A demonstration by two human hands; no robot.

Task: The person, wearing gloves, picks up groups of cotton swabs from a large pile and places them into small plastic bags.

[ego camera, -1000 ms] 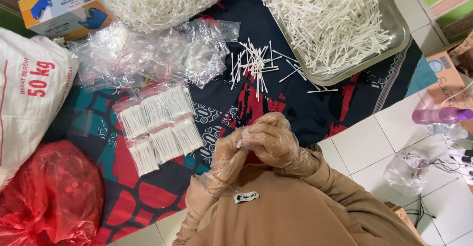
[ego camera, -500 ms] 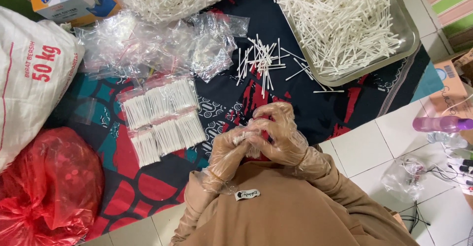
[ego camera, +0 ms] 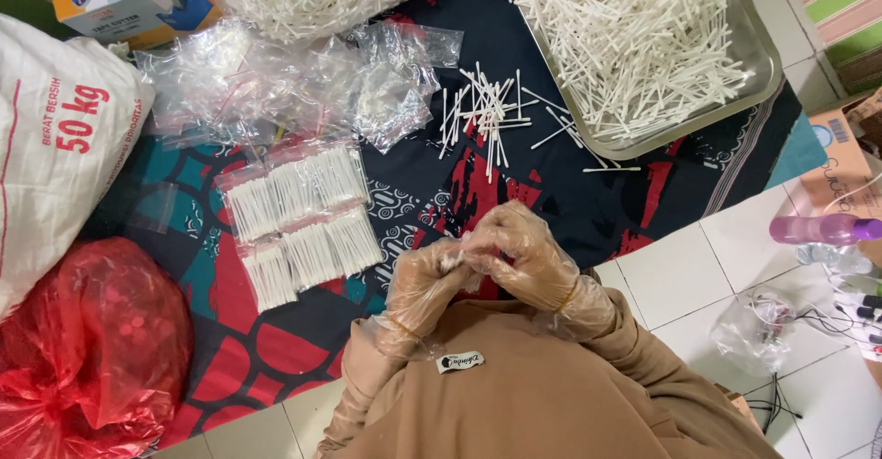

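Tray [ego camera: 767, 73] holds white swabs [ego camera: 634, 36]; gloved hands perhaps pinch some.

Thin clear plastic gloves are covering the left hand [ego camera: 424, 280] and right hand [ego camera: 525, 255], looking glossy and crinkled. The far-right tray [ego camera: 767, 68] is showing smooth, dull-shining metal. The swabs [ego camera: 634, 36] are looking matt white. The bags [ego camera: 276, 82] at far left are glinting as clear plastic film. The mat [ego camera: 478, 183] is looking like matt printed cloth. The near-left red sack [ego camera: 87, 349] is shining as thin plastic.
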